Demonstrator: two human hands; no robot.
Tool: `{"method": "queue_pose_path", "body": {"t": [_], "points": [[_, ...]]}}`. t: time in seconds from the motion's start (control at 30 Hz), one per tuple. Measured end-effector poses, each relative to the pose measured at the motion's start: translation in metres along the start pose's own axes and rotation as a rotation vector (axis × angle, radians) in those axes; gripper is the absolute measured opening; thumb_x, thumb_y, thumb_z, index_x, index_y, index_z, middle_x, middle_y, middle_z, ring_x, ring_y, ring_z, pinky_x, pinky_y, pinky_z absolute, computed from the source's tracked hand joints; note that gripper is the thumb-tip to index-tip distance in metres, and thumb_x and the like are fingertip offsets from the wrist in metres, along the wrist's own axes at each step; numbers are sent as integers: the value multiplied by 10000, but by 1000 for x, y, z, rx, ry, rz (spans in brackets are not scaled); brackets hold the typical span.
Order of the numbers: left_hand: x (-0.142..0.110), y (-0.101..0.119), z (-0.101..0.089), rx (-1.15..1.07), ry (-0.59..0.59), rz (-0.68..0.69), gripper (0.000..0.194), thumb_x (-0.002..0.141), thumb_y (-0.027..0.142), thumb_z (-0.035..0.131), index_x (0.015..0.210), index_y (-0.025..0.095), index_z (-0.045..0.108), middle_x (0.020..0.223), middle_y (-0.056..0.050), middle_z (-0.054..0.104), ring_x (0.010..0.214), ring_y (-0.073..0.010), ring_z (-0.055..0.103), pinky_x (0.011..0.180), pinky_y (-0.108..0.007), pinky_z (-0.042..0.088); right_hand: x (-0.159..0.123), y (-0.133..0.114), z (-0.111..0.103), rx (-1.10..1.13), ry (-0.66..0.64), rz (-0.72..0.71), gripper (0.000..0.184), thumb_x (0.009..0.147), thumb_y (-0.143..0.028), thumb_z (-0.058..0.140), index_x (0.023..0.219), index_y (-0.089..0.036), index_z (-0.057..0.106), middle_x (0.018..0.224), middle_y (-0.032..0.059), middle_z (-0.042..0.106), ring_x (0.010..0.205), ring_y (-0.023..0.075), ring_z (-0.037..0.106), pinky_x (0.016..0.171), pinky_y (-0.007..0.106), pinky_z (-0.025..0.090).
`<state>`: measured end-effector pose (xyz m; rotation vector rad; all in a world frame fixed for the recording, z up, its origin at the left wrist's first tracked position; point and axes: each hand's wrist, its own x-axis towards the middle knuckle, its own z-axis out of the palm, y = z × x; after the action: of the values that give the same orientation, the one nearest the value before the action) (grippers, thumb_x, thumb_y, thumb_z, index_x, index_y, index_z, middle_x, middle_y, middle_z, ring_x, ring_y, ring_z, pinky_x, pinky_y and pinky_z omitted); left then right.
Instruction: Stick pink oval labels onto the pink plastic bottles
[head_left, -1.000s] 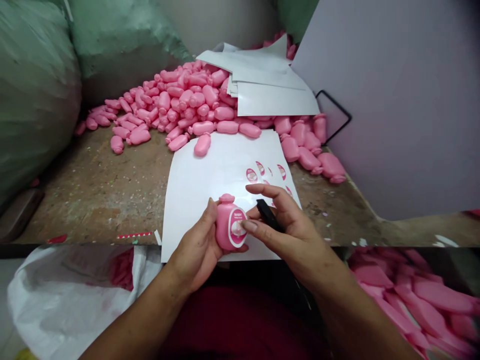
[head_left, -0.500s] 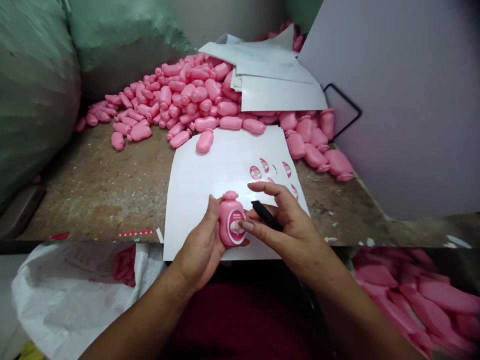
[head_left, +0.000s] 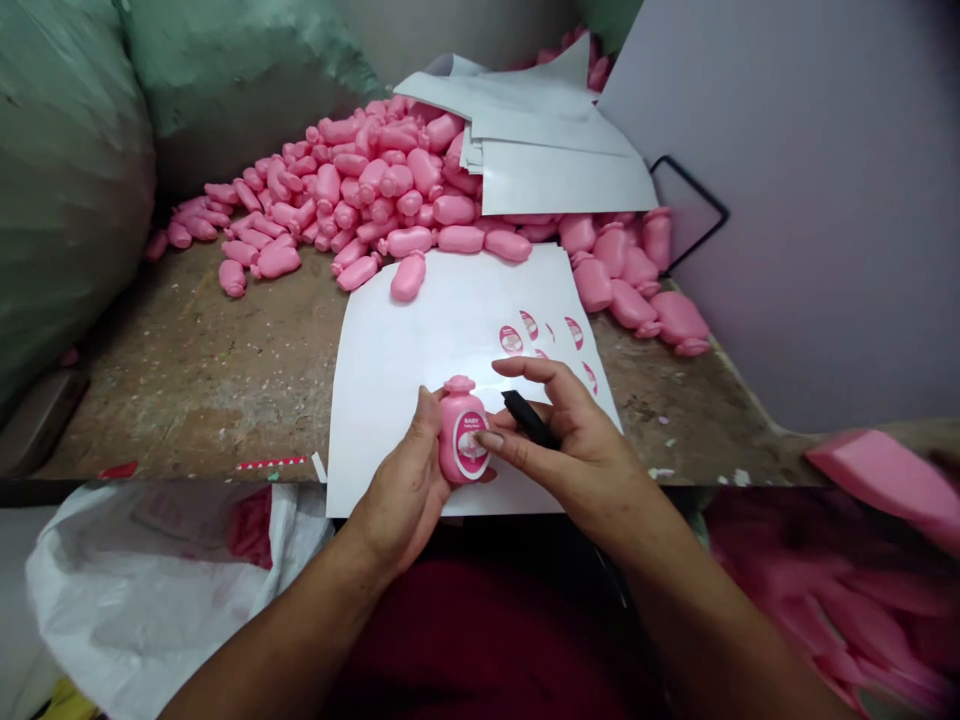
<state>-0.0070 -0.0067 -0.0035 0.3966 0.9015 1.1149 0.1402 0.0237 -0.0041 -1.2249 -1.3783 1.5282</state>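
Observation:
A small pink bottle (head_left: 451, 411) stands upright in my left hand (head_left: 409, 480), whose thumb and fingers wrap its left side. On its front is an oval pink-and-white sticker (head_left: 472, 424) reading "BABY". My right hand (head_left: 574, 440) presses its thumb tip on the sticker's right edge, index finger raised. Tucked in that hand's fingers is a slim black tool (head_left: 529, 415) with a slanted end; its exact kind is unclear. Beneath both hands lies a white sticker sheet (head_left: 390, 350), with several oval stickers (head_left: 511, 340) left on its right side.
A heap of pink bottles (head_left: 367, 180) fills the table's back, partly under more white sheets (head_left: 562, 180). Green sacks (head_left: 67, 150) stand at left, a pale panel (head_left: 787, 220) at right. A white bag (head_left: 135, 600) hangs below; a blurred pink object (head_left: 885, 475) is at the right edge.
The blurred pink object has appeared at the table's right edge, above the pink things below. My thumb has shifted slightly on the sticker; both hands otherwise hold nearly the same pose.

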Motion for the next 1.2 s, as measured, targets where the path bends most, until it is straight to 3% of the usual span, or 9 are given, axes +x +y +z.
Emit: {"method": "queue_pose_path", "body": {"t": [0.37, 0.7, 0.87, 1.0, 1.07, 1.2], "points": [[-1, -4, 0, -35, -4, 55, 452, 957, 573, 484, 1226, 221, 576, 1107, -94, 715, 1160, -251, 634, 1056, -437, 424, 2, -1, 3, 55, -15, 4, 500, 753, -315, 748, 1190, -276, 508, 727, -47, 641, 714, 161, 632, 684, 311, 519], [-2, -5, -1, 95, 1, 77, 376, 951, 465, 569, 1258, 251, 540, 1122, -71, 688, 1134, -233, 628, 1024, -420, 447, 2, -4, 2, 11, -46, -7, 448, 785, -308, 704, 1185, -289, 502, 709, -60, 617, 662, 156, 609, 623, 293, 483], [-1, -12, -7, 284, 68, 200, 416, 909, 437, 648, 1279, 268, 560, 1167, -50, 656, 1098, -192, 617, 1001, -350, 454, -1, -6, 3, -307, 23, -176, 335, 847, -309, 649, 1171, -267, 578, 735, -24, 674, 666, 179, 632, 618, 300, 453], [-1, -11, -9, 345, 104, 233, 459, 908, 470, 635, 1302, 251, 550, 1157, -74, 646, 1017, -190, 629, 856, -316, 510, -3, -6, -6, -641, 158, -293, 247, 820, -292, 671, 1064, -253, 684, 832, 28, 743, 706, 222, 656, 649, 331, 435], [-3, -8, -7, 339, 77, 204, 458, 914, 459, 629, 1310, 249, 536, 1141, -77, 641, 1003, -192, 633, 797, -299, 520, -2, -8, -11, -588, 153, -286, 201, 836, -321, 664, 1016, -242, 705, 821, 25, 739, 707, 210, 655, 640, 316, 438], [-7, -2, -2, 309, -54, 113, 475, 883, 316, 686, 1319, 281, 501, 1120, -37, 622, 992, -158, 616, 785, -259, 509, 4, -11, -10, -275, 78, -242, 182, 834, -356, 682, 960, -226, 686, 759, -21, 669, 685, 148, 601, 638, 269, 450]]}}
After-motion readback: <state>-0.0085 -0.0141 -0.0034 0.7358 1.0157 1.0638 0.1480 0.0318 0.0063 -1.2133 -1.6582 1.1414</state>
